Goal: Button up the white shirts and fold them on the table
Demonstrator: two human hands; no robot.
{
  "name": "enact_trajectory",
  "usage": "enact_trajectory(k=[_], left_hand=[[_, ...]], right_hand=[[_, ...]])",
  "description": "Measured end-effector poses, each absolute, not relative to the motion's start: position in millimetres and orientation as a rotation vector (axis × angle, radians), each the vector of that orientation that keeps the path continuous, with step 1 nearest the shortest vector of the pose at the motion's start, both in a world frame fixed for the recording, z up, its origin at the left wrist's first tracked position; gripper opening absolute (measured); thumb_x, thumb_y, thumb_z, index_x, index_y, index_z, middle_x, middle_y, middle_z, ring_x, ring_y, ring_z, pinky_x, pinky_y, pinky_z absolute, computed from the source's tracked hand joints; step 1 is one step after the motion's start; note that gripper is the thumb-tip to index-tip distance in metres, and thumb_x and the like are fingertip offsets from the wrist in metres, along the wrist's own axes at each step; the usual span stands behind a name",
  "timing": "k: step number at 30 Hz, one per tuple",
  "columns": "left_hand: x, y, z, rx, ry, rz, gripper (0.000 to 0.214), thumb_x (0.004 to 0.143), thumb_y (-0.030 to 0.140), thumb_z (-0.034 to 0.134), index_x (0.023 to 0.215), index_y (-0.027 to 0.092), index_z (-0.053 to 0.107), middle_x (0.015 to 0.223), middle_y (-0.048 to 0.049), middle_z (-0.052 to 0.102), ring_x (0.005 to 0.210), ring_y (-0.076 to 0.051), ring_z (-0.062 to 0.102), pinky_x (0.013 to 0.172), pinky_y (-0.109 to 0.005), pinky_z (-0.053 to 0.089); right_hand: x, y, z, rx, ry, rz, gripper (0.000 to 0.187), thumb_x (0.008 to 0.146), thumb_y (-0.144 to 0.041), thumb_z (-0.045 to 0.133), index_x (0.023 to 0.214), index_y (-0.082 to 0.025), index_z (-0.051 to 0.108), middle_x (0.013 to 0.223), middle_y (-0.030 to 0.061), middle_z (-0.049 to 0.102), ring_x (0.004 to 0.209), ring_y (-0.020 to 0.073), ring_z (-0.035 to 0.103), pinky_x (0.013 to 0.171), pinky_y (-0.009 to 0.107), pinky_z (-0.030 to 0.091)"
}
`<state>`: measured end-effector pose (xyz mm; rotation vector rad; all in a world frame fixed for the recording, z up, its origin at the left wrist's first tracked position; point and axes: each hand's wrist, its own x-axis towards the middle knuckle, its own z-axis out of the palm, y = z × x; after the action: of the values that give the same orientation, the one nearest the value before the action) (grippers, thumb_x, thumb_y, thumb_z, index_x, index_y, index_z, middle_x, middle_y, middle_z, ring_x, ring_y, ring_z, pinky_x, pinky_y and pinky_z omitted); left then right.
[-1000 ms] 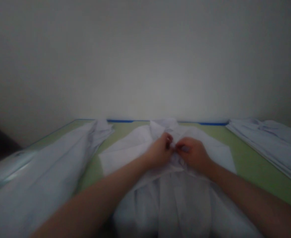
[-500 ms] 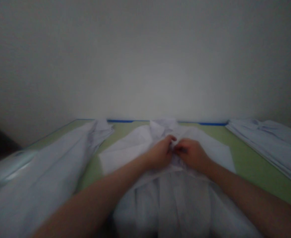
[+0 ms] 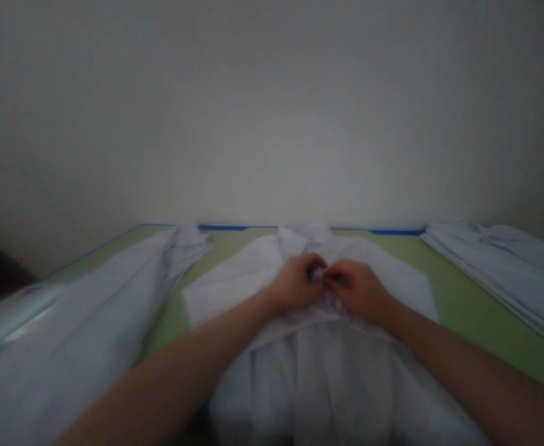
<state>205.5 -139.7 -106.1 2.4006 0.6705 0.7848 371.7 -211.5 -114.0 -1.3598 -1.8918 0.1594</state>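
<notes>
A white short-sleeved garment (image 3: pixel 234 282) with a collar and a pleated lower part lies spread in the middle, its lower end hanging toward me. My left hand (image 3: pixel 299 282) and my right hand (image 3: pixel 358 285) meet at its front, below the collar. Both hands are closed, with thumbs and fingers pinching the white cloth between them. The fingertips touch or nearly touch each other. The picture is dim and blurred, so any small fastening at the fingertips cannot be made out.
Beneath the garment is a green table top (image 3: pixel 466 310) with blue strips along its far edge. More white garments (image 3: pixel 109 310) lie on the left, beside a shiny pale plastic-like item (image 3: pixel 25 319). A stack of folded white garments (image 3: pixel 508 266) lies on the right. A plain wall stands behind.
The fingers of my left hand have curled further over the cloth and shifted slightly. My right hand stays almost in place, and the garment lies as before.
</notes>
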Motion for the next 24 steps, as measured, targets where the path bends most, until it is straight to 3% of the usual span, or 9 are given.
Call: enact_trajectory(k=[12, 24], left_hand=[[211, -138, -121, 2.093, 0.698, 0.831, 0.030, 0.068, 0.026, 0.064, 0.097, 0.017, 0.058, 0.071, -0.0007, 0.062, 0.063, -0.011, 0.057, 0.057, -0.021, 0.043], [214, -134, -122, 1.847, 0.819, 0.858, 0.034, 0.064, 0.029, 0.070, 0.093, 0.016, 0.056, 0.071, -0.0019, 0.062, 0.064, -0.013, 0.060, 0.058, -0.023, 0.045]], right_hand=[[367, -214, -110, -1.551, -1.663, 0.167, 0.014, 0.064, -0.017, 0.059, 0.073, -0.018, 0.070, 0.070, 0.0022, 0.068, 0.063, 0.0143, 0.061, 0.059, 0.024, 0.047], [366, -210, -116, -1.491, -1.546, 0.289, 0.013, 0.065, -0.018, 0.057, 0.073, -0.017, 0.067, 0.068, 0.0021, 0.066, 0.060, 0.0131, 0.060, 0.057, 0.023, 0.046]])
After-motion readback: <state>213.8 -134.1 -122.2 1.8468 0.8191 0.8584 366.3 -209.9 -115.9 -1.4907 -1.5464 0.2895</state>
